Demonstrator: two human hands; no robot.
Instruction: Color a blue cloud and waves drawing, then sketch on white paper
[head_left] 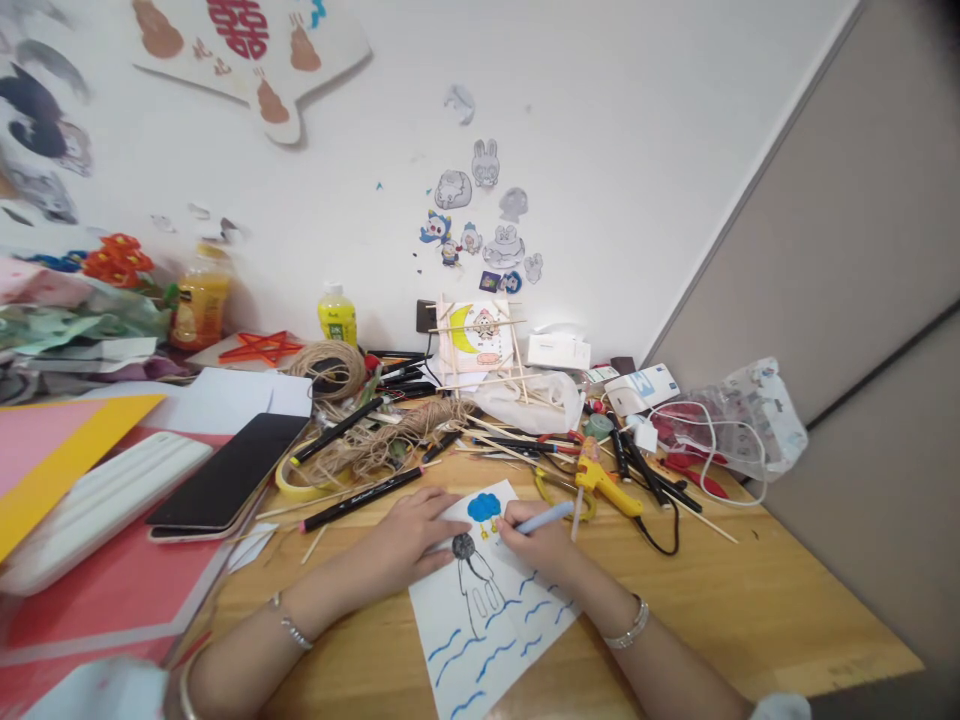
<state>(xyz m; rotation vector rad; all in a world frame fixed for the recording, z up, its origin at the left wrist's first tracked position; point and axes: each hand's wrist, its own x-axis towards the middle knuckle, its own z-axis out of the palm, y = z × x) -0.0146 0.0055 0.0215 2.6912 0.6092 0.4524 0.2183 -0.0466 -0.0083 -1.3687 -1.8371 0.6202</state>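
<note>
A white sheet of paper (450,660) lies slanted on the wooden table, with a blue cloud, small yellow shapes, a black-headed figure and blue wavy lines drawn on it. Flat on its upper left edge rests my left hand (411,535), fingers stretched out and holding nothing. My right hand (541,540) grips a light blue-grey pen (546,517) over the upper right of the sheet, just below the cloud. The pen's tip is hidden by my fingers. Beside my left hand lies a black marker (361,500) with a pink end.
Behind the paper is a yellow hot glue gun (611,485) with a black cord. Twine (390,440), thin sticks and several markers clutter the table's back. At left lie a dark tablet-like slab (232,470) and a white case (112,505). A drink bottle (337,318) stands by the wall.
</note>
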